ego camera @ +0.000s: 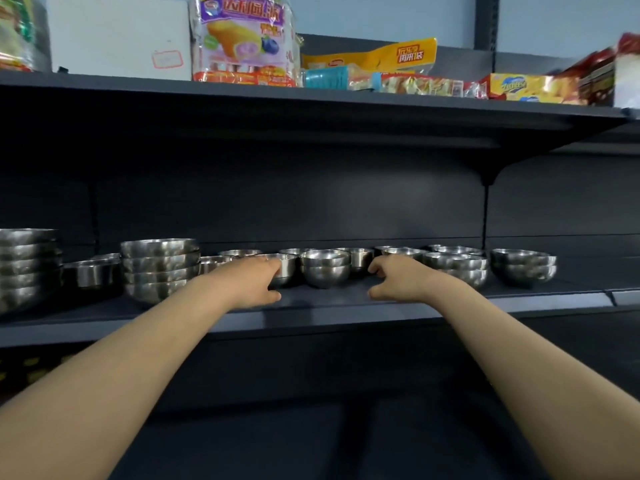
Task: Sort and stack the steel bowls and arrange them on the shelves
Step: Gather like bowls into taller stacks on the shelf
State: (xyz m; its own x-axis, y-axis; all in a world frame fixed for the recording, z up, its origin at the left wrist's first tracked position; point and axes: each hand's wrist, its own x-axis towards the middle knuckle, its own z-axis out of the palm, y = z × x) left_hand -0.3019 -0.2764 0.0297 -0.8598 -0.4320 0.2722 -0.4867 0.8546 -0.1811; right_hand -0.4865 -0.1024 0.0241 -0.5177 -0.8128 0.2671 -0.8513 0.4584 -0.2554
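Steel bowls stand in a row on the dark middle shelf [346,303]. At its centre is a stack of two small bowls [325,270]. My left hand [254,282] reaches in just left of this stack, fingers and thumb apart, fingertips against the rim of a single small bowl [286,268] that it partly hides. My right hand [398,278] is curved open to the right of the stack, with a gap between them and nothing in it. A stack of larger bowls [160,268] stands further left. Small stacks [455,268] [523,266] stand to the right.
A tall stack of big bowls [27,268] is at the far left, with a single bowl [93,273] beside it. More small bowls line the back of the shelf. The upper shelf [311,98] overhangs, loaded with snack packets [242,39]. A bracket [486,174] hangs at the right.
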